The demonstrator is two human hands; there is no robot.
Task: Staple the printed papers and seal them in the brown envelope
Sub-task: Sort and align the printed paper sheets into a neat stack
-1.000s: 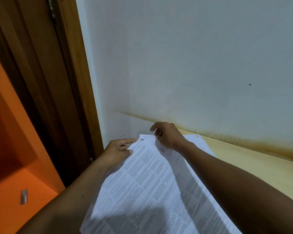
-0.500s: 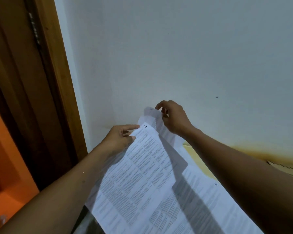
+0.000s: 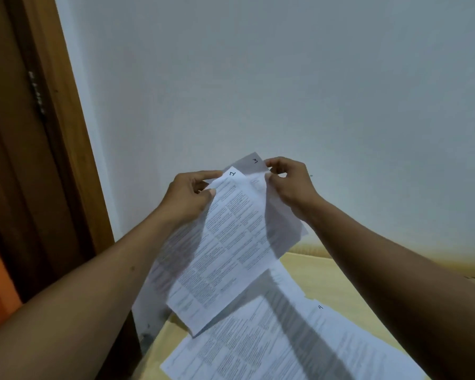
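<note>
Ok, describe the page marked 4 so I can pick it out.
Find the pale yellow wooden tabletop under the white wall. A white printed sheet lies flat on it. Only it bears a handwritten 4 at its far corner; sheet 2 and sheet 3 are lifted.

A small hand-written number that looks like a 2 sits in the top corner of the front sheet. A 3 sits in the top corner of the back sheet, which peeks out just behind it. A hand-written 4 stands near the corner of the flat sheet that lies on the worktop, and all the sheets are full of tiny printed words in blocks, too small and blurry to read.
</note>
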